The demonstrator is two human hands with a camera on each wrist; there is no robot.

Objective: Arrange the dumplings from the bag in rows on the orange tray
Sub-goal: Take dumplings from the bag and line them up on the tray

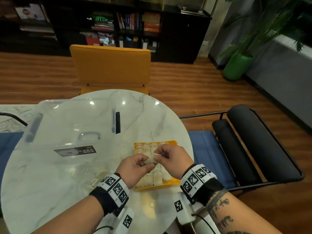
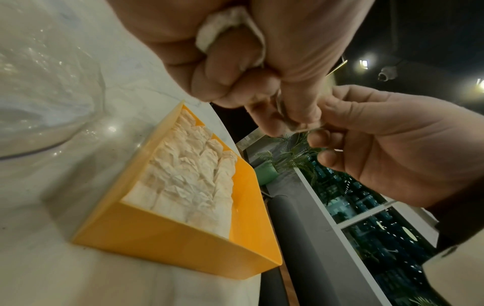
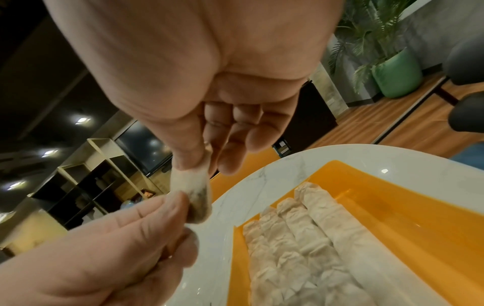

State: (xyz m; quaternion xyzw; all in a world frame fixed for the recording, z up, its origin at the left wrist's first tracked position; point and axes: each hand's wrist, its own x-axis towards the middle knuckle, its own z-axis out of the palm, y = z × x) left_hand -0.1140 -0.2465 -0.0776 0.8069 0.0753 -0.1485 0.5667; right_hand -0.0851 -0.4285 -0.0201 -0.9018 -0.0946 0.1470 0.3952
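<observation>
Both hands hover over the orange tray [image 1: 173,143] and hold one pale dumpling [image 1: 150,159] between them. My left hand [image 1: 146,164] grips its near end with curled fingers. My right hand [image 1: 157,155] pinches its far end between thumb and fingers. The right wrist view shows that pinch on the dumpling [image 3: 195,195], with the left hand's fingers [image 3: 167,209] touching it from below. Inside the left hand's curled fingers shows a white lump of dumpling [image 2: 222,27]. Several dumplings [image 2: 188,176] lie in rows filling the left part of the tray [image 2: 170,240]. The clear bag [image 1: 89,174] lies left of my left wrist.
A large clear plastic box [image 1: 72,125] with a "CASA BOX" label stands on the round marble table [image 1: 143,115], left of the tray. The tray's right strip [image 3: 408,223] is bare. An orange chair [image 1: 111,65] stands behind the table, and a black chair [image 1: 253,146] to the right.
</observation>
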